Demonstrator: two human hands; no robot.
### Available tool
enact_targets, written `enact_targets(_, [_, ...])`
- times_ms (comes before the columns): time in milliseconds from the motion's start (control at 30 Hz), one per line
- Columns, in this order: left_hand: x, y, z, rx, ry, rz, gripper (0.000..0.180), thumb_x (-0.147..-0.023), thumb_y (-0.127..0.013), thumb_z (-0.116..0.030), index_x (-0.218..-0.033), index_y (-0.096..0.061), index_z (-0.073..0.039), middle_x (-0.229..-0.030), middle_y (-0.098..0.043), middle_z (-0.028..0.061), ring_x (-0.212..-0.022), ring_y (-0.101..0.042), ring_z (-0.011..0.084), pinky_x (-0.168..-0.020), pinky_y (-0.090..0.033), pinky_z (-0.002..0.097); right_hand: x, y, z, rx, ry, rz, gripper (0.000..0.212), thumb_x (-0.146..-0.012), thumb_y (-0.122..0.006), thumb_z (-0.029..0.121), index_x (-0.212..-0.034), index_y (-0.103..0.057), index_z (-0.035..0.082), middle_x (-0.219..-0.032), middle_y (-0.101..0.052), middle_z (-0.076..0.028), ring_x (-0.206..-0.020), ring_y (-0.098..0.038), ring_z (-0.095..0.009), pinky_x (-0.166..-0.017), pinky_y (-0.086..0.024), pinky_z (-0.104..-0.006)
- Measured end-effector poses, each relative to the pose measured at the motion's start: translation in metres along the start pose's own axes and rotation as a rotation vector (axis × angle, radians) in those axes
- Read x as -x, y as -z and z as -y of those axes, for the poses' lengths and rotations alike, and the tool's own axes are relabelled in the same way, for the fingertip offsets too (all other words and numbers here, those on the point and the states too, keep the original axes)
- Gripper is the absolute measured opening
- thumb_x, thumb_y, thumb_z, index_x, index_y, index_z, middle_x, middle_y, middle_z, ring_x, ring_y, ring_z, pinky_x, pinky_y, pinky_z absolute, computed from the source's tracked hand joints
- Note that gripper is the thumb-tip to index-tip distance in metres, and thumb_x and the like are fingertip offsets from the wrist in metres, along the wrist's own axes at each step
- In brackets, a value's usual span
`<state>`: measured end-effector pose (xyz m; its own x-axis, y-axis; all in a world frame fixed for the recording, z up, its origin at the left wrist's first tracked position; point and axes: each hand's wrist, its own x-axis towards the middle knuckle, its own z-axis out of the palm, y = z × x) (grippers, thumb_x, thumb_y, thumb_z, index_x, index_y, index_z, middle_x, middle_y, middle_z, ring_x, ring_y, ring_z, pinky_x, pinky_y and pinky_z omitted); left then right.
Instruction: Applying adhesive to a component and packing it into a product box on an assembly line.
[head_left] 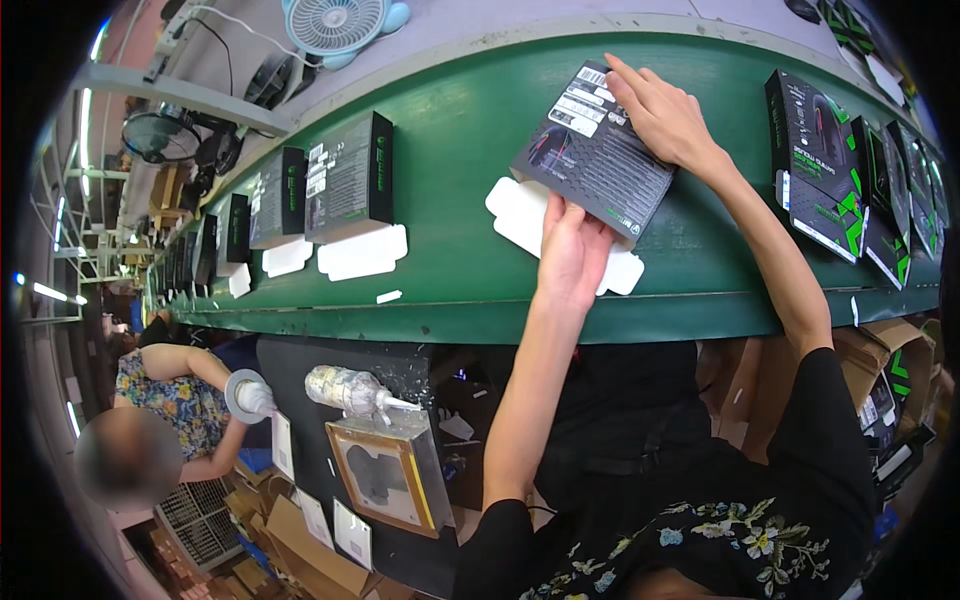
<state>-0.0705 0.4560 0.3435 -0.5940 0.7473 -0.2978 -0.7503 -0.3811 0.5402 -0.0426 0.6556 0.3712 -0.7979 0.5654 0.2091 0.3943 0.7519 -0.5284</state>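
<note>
Over the green belt I have a black box (590,150), tilted, with white labels, small print and a white flap (518,214) spread out at its near edge. My left hand (575,250) grips that near edge from below, thumb up against the box and the other fingers partly hidden under it. My right hand (660,110) lies along the box's far right side, fingers stretched along the edge and thumb on the labelled face.
The green belt (450,150) carries similar boxes (345,180) with white flaps on the left, and black-and-green boxes (815,150) on the right. Below stand a white bottle (345,388) and a framed panel (385,475). A co-worker (185,400) sits at lower left; a blue fan (335,25) stands behind.
</note>
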Motion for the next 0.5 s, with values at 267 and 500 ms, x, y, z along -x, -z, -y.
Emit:
enact_targets(267, [0.047,-0.028,-0.023,-1.203,-0.009,0.179,0.043,-0.100,-0.053,-0.030,-0.138,-0.050,-0.010,-0.145,-0.042,0.0179,-0.130,-0.050,0.0302,-0.106,-0.042,0.0484,-0.016,0.046,0.003,-1.184,-0.190,0.097,0.084,-0.097,-0.024,0.072,-0.139,-0.051,0.004,-0.111,-0.066,-0.005,-0.094,-0.059,-0.012,-0.088,-0.041,-0.0268])
enact_targets(500, [0.015,0.016,-0.012,-1.814,-0.615,0.298,0.053,-0.097,-0.054,-0.031,-0.145,-0.044,-0.011,-0.149,-0.038,0.0211,-0.138,-0.041,0.0338,-0.108,-0.037,0.0525,-0.032,0.015,-0.023,-0.656,-0.017,0.209,0.092,-0.095,-0.018,0.076,-0.107,-0.073,0.003,-0.096,-0.073,-0.010,-0.092,-0.065,-0.016,-0.093,-0.042,-0.0296])
